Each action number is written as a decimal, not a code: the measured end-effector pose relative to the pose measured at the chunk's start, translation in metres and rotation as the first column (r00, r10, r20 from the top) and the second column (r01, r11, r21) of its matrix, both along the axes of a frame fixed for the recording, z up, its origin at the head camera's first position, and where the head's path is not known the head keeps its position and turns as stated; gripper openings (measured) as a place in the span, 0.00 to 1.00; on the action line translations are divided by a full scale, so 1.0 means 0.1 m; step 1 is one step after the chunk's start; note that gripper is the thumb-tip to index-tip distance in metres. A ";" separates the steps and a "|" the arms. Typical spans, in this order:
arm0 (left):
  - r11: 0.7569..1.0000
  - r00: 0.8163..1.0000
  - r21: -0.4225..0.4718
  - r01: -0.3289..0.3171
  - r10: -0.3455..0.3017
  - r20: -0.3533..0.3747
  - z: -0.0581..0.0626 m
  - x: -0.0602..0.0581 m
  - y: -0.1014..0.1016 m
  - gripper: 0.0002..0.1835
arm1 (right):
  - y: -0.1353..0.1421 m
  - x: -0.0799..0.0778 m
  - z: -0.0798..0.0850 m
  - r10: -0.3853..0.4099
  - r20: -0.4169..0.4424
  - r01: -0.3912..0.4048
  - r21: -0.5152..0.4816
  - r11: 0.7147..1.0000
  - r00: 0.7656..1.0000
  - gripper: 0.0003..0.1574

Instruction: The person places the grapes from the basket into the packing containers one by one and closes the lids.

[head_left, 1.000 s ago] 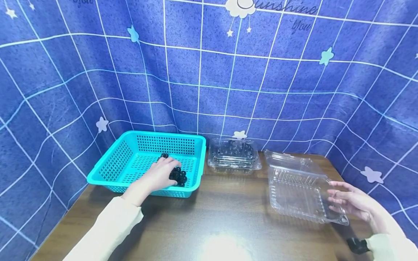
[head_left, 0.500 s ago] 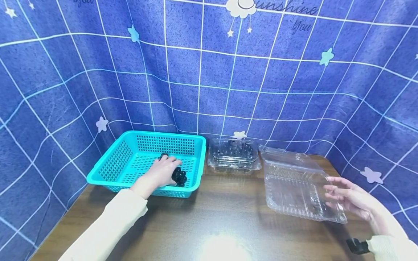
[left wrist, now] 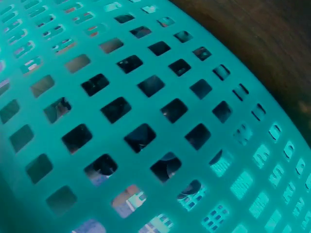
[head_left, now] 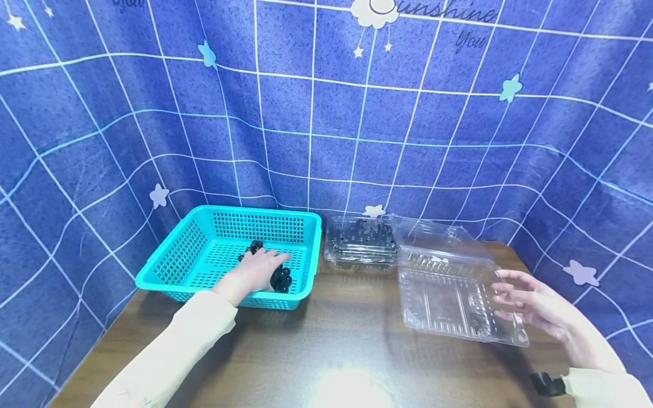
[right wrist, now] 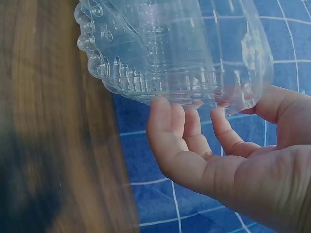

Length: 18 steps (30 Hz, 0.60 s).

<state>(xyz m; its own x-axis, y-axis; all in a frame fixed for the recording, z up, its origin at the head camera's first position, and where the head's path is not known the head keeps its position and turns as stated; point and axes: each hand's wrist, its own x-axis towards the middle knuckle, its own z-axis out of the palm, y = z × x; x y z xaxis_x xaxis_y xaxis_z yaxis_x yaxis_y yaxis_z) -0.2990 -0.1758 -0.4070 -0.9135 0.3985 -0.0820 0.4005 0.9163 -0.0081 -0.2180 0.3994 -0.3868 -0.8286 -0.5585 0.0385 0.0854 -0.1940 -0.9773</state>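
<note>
Near the right wall of a turquoise basket (head_left: 229, 211), my left hand (head_left: 255, 269) grips a bunch of black grapes (head_left: 282, 279); its fingertips are partly hidden behind the hand and fruit. Dark round fruit also shows beyond the knuckles. In the left wrist view the perforated basket wall (left wrist: 160, 104) covers most of the hand. At the right, my right hand (head_left: 538, 306) holds the side edge of a clear plastic clamshell box (head_left: 449, 300), whose lid stands raised at the back. The right wrist view shows the fingers (right wrist: 163, 131) at the box's rim, the thumb on the other side.
A stack of clear plastic boxes (head_left: 359, 243) stands at the back between the basket and the held box. A wooden table (head_left: 347, 334) lies under everything. A blue grid-patterned curtain (head_left: 336, 113) hangs behind and at both sides.
My right hand has moved left with the clear box, whose lid corner now overlaps the stacked boxes in view. The left hand has shifted slightly right among the grapes, staying in the basket.
</note>
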 end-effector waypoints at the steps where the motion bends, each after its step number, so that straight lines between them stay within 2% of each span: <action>1: 1.000 1.000 -0.008 0.001 -0.001 0.003 -0.01 -0.01 0.00 0.47 | -0.02 0.00 0.00 -0.007 -0.002 0.007 0.008 1.000 1.000 0.30; 7: 0.998 1.000 -0.052 0.023 -0.022 0.008 -0.05 -0.03 0.02 0.42 | -0.17 -0.01 0.00 -0.032 -0.009 0.032 0.035 0.999 0.999 0.31; 12: 0.998 0.999 -0.056 0.031 -0.031 0.010 -0.07 -0.06 0.04 0.38 | -0.30 -0.02 0.00 -0.040 -0.027 0.041 0.029 0.999 0.999 0.31; 18: 0.997 0.999 -0.061 0.037 -0.036 0.012 -0.09 -0.11 0.06 0.37 | -0.45 -0.04 0.00 -0.032 -0.033 0.033 0.019 0.999 0.999 0.31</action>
<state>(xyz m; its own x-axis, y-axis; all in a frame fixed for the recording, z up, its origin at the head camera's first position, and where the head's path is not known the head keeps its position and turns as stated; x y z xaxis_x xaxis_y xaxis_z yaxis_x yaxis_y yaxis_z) -0.3098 -0.1700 -0.4161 -0.8972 0.4258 -0.1171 0.4343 0.8989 -0.0586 -0.2218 0.3544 -0.3865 -0.8448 -0.5323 0.0552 0.0475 -0.1775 -0.9830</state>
